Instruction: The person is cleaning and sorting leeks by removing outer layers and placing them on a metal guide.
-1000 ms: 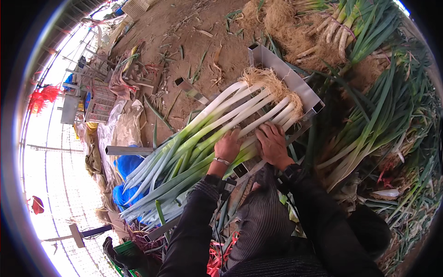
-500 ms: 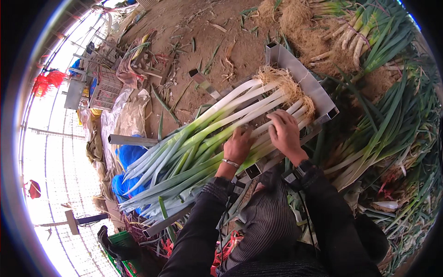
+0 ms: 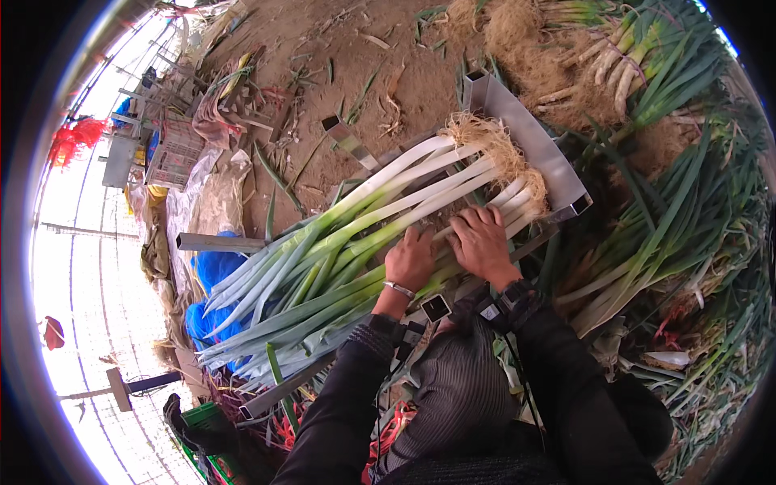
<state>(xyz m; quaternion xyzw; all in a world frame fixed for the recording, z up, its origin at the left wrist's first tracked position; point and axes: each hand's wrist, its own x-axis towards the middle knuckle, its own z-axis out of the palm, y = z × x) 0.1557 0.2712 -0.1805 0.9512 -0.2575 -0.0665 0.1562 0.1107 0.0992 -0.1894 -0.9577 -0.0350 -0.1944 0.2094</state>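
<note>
A bundle of long green onions (image 3: 412, 200) lies across a metal frame, its bushy roots (image 3: 497, 145) at the upper right against a grey metal plate (image 3: 533, 133). Their green leaves (image 3: 283, 311) fan out to the lower left. My left hand (image 3: 410, 260), wearing a bracelet, is curled over the stalks near the middle of the near side. Close to its right, my right hand (image 3: 485, 246) has its fingers bent over the white stalks, nearer the roots. The undersides of both hands are hidden.
More green onions (image 3: 679, 218) are heaped on the right, with a rooted pile (image 3: 582, 73) at the top right. Metal bars (image 3: 220, 242) stick out from the frame. Blue netting (image 3: 217, 267) hangs at the left, near a crate (image 3: 174, 152). A green crate (image 3: 202, 416) stands lower left.
My right hand has moved down and left, closer to my left hand, with its fingers more over the stalks. The whole view has shifted slightly; the bundle stays on the frame.
</note>
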